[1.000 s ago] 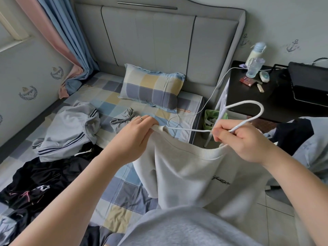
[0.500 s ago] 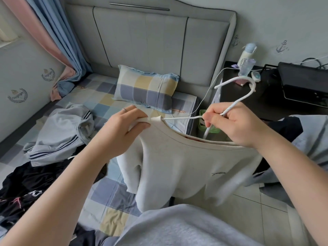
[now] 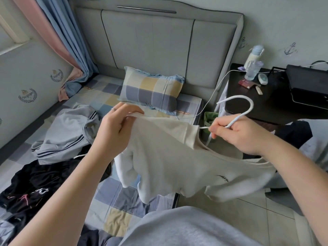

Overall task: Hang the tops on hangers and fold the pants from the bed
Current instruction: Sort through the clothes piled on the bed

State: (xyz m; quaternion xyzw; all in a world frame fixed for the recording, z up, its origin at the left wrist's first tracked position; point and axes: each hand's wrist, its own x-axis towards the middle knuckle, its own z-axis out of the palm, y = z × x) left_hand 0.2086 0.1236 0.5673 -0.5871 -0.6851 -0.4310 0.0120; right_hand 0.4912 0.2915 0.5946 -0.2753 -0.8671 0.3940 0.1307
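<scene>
A cream top (image 3: 177, 162) with small dark lettering hangs in the air over the bed's right edge. My left hand (image 3: 115, 132) pinches its shoulder, stretched over one arm of a white hanger (image 3: 246, 107). My right hand (image 3: 236, 134) grips the hanger's neck just below the hook, and the collar sits beside that hand. On the checked bed (image 3: 113, 196) lie a grey garment with dark stripes (image 3: 65, 135) and a black garment (image 3: 35, 183) at the left.
A checked pillow (image 3: 152, 89) leans against the grey headboard. A dark bedside table (image 3: 266, 98) at the right carries bottles, small items and a black case. More clothes (image 3: 305, 135) lie at the far right. A white cable runs from the table to the bed.
The top's shoulder has slid over the hanger's left arm, so the bare wire between my hands is now covered. Both hands shifted slightly as the camera view moved.
</scene>
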